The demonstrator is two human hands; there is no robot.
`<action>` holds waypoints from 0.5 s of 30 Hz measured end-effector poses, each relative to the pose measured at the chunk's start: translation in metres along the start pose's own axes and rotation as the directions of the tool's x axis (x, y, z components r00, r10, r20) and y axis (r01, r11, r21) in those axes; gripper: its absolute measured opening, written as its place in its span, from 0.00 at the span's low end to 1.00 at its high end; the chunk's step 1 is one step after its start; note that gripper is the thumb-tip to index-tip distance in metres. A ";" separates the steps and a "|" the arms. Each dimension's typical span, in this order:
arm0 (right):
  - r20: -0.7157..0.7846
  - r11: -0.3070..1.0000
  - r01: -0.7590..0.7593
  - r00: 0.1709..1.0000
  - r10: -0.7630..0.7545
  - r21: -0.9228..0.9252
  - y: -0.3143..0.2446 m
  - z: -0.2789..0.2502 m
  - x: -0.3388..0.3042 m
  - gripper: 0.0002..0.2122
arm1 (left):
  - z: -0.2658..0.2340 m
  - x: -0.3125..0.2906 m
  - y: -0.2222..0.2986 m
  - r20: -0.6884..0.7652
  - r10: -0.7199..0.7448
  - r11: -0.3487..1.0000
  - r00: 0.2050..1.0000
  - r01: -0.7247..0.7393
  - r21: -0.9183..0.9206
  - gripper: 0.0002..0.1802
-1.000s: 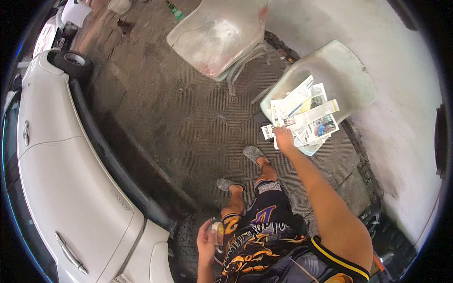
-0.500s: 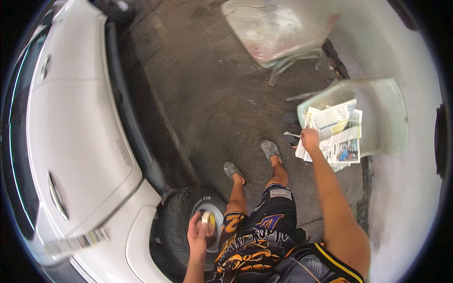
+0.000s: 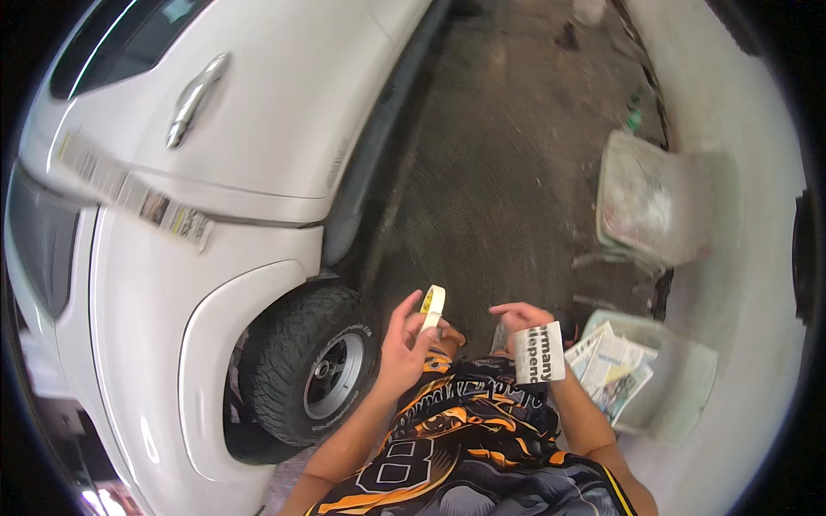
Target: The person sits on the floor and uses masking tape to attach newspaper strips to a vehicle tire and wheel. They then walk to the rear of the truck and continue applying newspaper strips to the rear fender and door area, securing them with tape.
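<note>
Beside a white car (image 3: 198, 198) on rough concrete floor (image 3: 490, 189), the left hand (image 3: 404, 348) pinches a masking-tape roll (image 3: 433, 306) while the right hand (image 3: 520, 322) grips a folded newspaper strip (image 3: 539, 353).

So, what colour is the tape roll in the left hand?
Pale cream tape roll, pinched by the left hand; head view.

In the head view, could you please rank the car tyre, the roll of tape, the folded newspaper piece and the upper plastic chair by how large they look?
1. Car tyre and upper plastic chair: similar, too close to rank.
2. Folded newspaper piece, in the right hand.
3. Roll of tape, in the left hand.
The held items are nearer the camera, so they look relatively bigger.
</note>
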State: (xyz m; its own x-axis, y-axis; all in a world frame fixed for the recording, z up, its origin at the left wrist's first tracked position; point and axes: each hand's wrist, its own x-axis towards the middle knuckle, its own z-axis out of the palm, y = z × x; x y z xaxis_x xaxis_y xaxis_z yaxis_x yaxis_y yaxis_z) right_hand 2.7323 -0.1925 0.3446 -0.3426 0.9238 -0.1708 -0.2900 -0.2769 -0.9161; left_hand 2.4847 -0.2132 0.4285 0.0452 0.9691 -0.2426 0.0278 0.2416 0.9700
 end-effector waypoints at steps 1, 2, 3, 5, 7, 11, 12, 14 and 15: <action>0.013 0.982 -0.074 0.997 0.077 -0.176 -0.036 0.035 0.013 0.17 | -0.010 -0.003 -0.002 -0.037 -0.001 1.000 0.999 0.001 -0.009 0.36; 0.068 0.985 -0.136 0.987 0.144 -0.111 -0.053 0.059 0.024 0.20 | -0.017 -0.008 0.001 -0.058 0.004 1.000 0.998 -0.005 -0.008 0.35; 0.105 0.946 -0.023 0.993 0.059 -0.324 -0.052 0.077 0.036 0.23 | -0.027 -0.010 0.007 -0.089 0.031 1.000 0.996 -0.030 0.007 0.34; 0.220 0.852 0.211 0.969 -0.116 -0.479 -0.054 0.110 0.061 0.23 | -0.045 -0.017 0.012 -0.167 0.250 0.937 0.954 -0.196 0.288 0.34; 0.274 0.750 0.356 0.932 -0.238 -0.558 -0.063 0.142 0.080 0.13 | -0.061 -0.022 0.027 -0.202 0.128 0.991 0.971 -0.116 0.071 0.34; 0.340 0.805 0.374 0.912 -0.229 -0.461 -0.064 0.197 0.115 0.07 | -0.110 -0.021 0.012 -0.199 0.336 0.942 0.921 -0.334 0.046 0.39; 0.380 0.788 0.384 0.901 -0.207 -0.481 -0.068 0.212 0.124 0.07 | -0.124 -0.023 0.000 -0.233 0.309 0.948 0.922 -0.319 -0.006 0.38; 0.432 0.755 0.400 0.885 -0.171 -0.520 -0.073 0.240 0.137 0.07 | -0.147 -0.028 -0.010 -0.297 0.241 0.969 0.924 -0.247 0.018 0.37; 0.481 0.729 0.465 0.851 -0.210 -0.503 -0.069 0.251 0.144 0.06 | -0.156 -0.031 -0.010 -0.334 0.200 0.980 0.921 -0.180 0.090 0.38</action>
State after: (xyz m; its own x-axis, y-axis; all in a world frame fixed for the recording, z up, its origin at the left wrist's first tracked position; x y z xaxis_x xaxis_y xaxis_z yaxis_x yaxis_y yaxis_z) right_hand 2.4784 -0.1070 0.4741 -0.6607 0.7172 0.2217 0.0793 0.3604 -0.9294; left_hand 2.3275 -0.2375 0.4283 -0.2867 0.9577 -0.0242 0.1085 0.0576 0.9924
